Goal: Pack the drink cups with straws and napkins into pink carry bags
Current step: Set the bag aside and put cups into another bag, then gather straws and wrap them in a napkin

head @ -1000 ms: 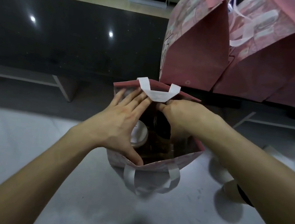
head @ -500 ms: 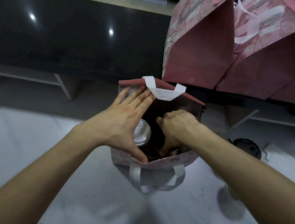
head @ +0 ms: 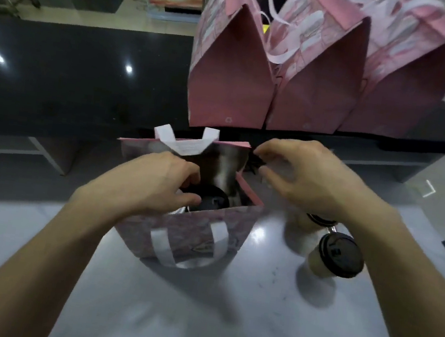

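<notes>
An open pink carry bag [head: 194, 236] with white handles stands on the white counter [head: 252, 315]. A dark-lidded cup [head: 212, 201] shows inside it. My left hand [head: 153, 187] grips the bag's near left rim, thumb on the outside wall and fingers inside. My right hand [head: 308, 177] hovers blurred above the bag's right edge, fingers curled and apart, with nothing seen in them. To the right of the bag stands a paper cup with a black lid [head: 337, 256]. A second cup [head: 310, 226] is partly hidden under my right wrist.
Three closed pink bags [head: 227, 83] [head: 318, 90] [head: 407, 88] stand in a row on the raised black counter [head: 71, 75] behind the open bag. The white counter's right edge runs just past the cups.
My right hand has come up out of the bag and moved right. My left hand has shifted from spreading the left wall to gripping the near rim. The view has tilted up.
</notes>
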